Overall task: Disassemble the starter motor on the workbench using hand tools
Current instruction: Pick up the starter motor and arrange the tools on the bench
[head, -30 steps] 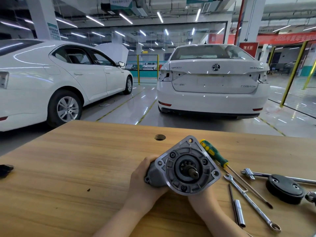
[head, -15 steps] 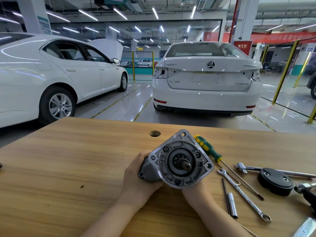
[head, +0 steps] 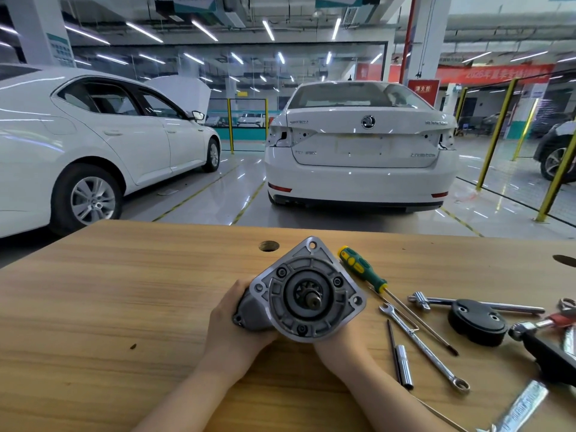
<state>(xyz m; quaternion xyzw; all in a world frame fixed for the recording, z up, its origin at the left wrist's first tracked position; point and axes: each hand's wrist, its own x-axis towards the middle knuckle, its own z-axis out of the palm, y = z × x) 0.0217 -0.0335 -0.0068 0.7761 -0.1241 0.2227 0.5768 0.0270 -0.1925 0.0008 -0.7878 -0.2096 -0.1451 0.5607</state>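
The grey starter motor (head: 307, 293) is held upright above the wooden workbench (head: 109, 307), its round drive-end flange and pinion shaft facing me. My left hand (head: 232, 332) grips the darker housing on its left side. From below, my right hand (head: 338, 349) holds the motor, mostly hidden behind the flange. To the right lie a green-and-yellow screwdriver (head: 363, 269), a combination wrench (head: 420, 346), a socket (head: 404, 366) and a black round cover (head: 477, 321).
A T-handle bar (head: 486, 304) and a black-handled tool (head: 542, 350) lie at the bench's right edge. A round hole (head: 268, 245) sits near the bench's far edge. Two white cars (head: 361, 145) stand on the shop floor beyond.
The view has shifted a little, so more tools show at the right edge. Both hands and the motor keep the same hold and pose.
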